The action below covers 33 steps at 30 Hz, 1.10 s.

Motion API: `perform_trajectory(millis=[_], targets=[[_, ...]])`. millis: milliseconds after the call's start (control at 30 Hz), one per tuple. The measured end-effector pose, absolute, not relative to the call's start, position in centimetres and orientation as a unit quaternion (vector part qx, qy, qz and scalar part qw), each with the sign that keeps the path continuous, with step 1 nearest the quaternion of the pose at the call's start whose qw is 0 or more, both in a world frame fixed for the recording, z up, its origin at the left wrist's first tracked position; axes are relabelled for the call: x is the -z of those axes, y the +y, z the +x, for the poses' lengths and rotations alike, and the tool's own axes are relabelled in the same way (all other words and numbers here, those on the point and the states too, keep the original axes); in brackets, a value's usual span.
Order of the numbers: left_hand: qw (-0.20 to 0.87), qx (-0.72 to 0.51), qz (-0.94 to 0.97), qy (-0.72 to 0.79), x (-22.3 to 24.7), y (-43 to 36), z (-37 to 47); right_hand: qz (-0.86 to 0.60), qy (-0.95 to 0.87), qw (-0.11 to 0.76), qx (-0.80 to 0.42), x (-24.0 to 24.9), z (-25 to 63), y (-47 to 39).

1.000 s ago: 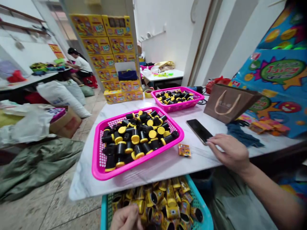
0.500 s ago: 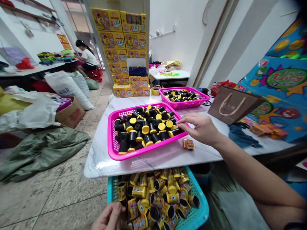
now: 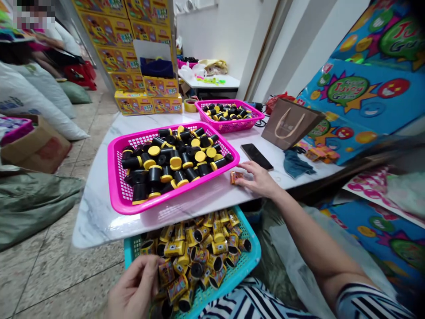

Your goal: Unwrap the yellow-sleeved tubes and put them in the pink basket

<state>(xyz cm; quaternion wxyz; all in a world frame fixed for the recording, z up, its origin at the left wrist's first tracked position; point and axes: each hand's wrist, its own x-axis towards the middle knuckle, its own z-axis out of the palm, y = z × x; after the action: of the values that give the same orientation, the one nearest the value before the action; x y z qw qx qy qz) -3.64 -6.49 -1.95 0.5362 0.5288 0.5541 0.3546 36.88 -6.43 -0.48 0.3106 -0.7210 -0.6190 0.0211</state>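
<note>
My right hand [image 3: 257, 179] is at the table's front edge, beside a small stack of orange printed labels [image 3: 236, 177]. Its thumb overlaps the stack's right side while the fingers stay apart from the thumb. My left hand [image 3: 137, 283] is closed in a pinch at the left side of a teal basket [image 3: 250, 261]; its fingertips hide whatever they hold. Yellow-wrapped little canisters [image 3: 199, 254] fill that basket below the table edge. On the table, a pink basket [image 3: 172, 204] holds many black canisters [image 3: 154, 175] with yellow caps.
A second pink basket [image 3: 229, 126] of black canisters stands behind. To the right are a phone [image 3: 257, 156], a brown paper bag [image 3: 292, 124], a blue cloth [image 3: 297, 164] and blue cartons [image 3: 365, 95]. Yellow boxes [image 3: 133, 53] are stacked at the back left. A seated person [image 3: 56, 40] is far left.
My right hand has moved from the pink basket's right rim to the label stack. My left hand remains pinched by the teal basket. The view has turned right and downward, showing the phone.
</note>
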Motion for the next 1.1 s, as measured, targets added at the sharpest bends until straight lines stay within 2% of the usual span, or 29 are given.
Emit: perform_trajectory(millis=[133, 267, 467, 600, 667, 733, 900, 1100], targets=[[0.576, -0.336, 0.536, 0.517, 0.8, -6.4, -1.2, -0.710, -0.637, 0.298, -0.032, 1.5, 36.2, -7.1], [0.613, -0.313, 0.546, 0.477, 0.1, -6.3, 2.3, -0.658, -0.663, 0.355, -0.038, 1.2, 32.9, -8.7], [0.731, -0.261, 0.515, 0.363, 0.7, -5.5, 8.0, -0.594, -0.675, 0.435, -0.048, 0.6, 25.1, -11.1], [0.712, -0.293, 0.536, 0.346, 1.8, -5.2, 8.4, -0.562, -0.702, 0.421, -0.119, 0.7, 23.7, -11.6], [0.713, -0.271, 0.538, 0.358, 2.2, -5.2, 7.8, -0.547, -0.709, 0.414, -0.167, 0.5, 24.4, -11.6], [0.713, -0.236, 0.549, 0.367, 2.4, -5.2, 7.2, -0.544, -0.708, 0.423, -0.152, 0.2, 25.2, -11.5], [0.596, -0.219, 0.678, 0.370, 1.8, -5.5, 7.1, -0.523, -0.772, 0.362, -0.022, -0.5, 25.8, -11.4], [0.425, -0.188, 0.805, 0.368, 0.8, -5.7, 7.7, -0.541, -0.801, 0.258, 0.016, -1.0, 25.6, -11.2]])
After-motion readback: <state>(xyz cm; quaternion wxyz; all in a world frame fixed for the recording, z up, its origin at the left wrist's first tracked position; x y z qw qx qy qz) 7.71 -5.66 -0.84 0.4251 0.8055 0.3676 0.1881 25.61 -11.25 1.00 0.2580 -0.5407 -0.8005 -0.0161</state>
